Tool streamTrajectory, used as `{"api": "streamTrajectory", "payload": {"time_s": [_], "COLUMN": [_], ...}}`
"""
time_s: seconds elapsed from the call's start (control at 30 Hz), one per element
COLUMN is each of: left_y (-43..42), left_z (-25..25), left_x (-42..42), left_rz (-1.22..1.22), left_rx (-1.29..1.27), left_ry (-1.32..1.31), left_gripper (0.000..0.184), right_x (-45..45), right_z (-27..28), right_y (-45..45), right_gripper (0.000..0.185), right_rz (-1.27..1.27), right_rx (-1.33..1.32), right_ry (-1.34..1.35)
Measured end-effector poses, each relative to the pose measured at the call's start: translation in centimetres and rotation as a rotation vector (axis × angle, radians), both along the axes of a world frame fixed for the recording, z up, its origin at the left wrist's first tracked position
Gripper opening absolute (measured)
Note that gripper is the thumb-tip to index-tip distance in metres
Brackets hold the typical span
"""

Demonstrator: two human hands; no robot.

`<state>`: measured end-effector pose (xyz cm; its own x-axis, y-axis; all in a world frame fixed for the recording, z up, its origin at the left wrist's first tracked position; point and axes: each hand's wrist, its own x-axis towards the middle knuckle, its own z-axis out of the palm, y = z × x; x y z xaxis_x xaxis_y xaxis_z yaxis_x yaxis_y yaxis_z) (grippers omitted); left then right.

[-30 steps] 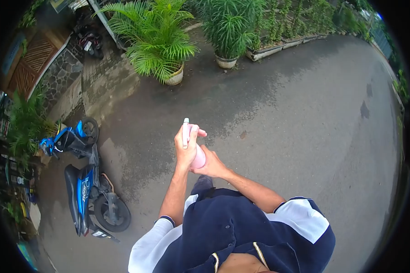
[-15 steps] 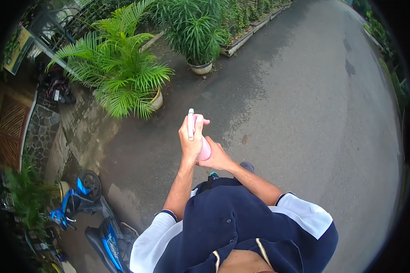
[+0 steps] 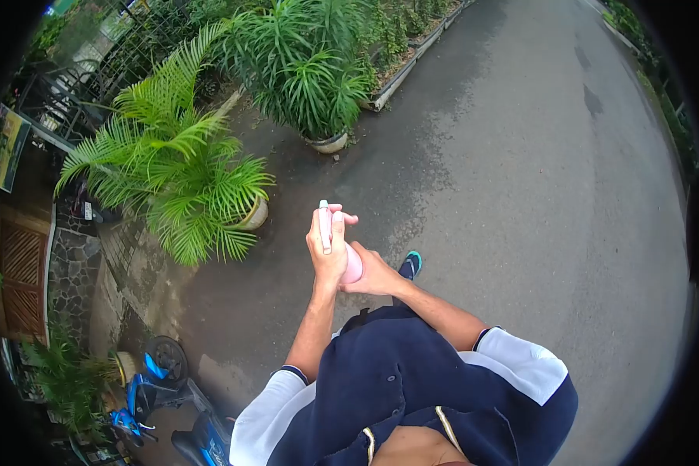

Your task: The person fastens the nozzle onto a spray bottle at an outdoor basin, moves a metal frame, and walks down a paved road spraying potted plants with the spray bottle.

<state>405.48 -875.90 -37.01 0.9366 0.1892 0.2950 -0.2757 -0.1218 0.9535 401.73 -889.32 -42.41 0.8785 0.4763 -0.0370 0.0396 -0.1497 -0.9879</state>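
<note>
Above the road (image 3: 512, 233), my left hand (image 3: 328, 260) pinches a pale stick (image 3: 325, 229) and my right hand (image 3: 375, 274) clasps a pink bottle (image 3: 353, 266), probably light, firm and slick, best gripped round its middle, though it's mostly hidden.

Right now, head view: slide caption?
Both hands hold a pink object over pavement, with potted plants and a blue motorbike alongside.

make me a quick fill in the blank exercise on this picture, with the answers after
1. The smooth rounded object being held is ____.
2. The slim pale piece rests against the person's ____ hand.
3. The scooter is at the picture's lower ____.
4. The shirt's front is dark ____.

Missing words: pink; left; left; blue.
</note>
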Motion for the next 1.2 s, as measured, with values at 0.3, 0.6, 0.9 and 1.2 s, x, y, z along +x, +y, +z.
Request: {"api": "streamTrajectory", "payload": {"time_s": [0.3,0.6,0.9,1.2], "left_y": [-10.3,-18.6,-24.4,-33.3], "left_z": [2.5,2.7,0.9,0.6], "left_x": [14.6,26.1,39.1,58.4], "left_rz": [-0.006,-0.141,-0.213,-0.294], "left_rx": [-0.002,-0.069,-0.226,-0.174], "left_ry": [-0.033,-0.022,0.001,-0.060], "left_gripper": [0.018,0.017,0.012,0.013], "right_x": [15.4,25.5,38.6,56.3], "right_z": [1.9,3.0,2.3,1.9], "right_y": [-10.4,-18.5,-25.0,-33.4], "right_gripper": [0.081,0.080,0.087,0.084], "right_rz": [0.001,-0.136,-0.154,-0.224], "right_rx": [-0.039,0.003,-0.034,-0.053], "right_ry": [-0.091,-0.086,-0.167,-0.151]}}
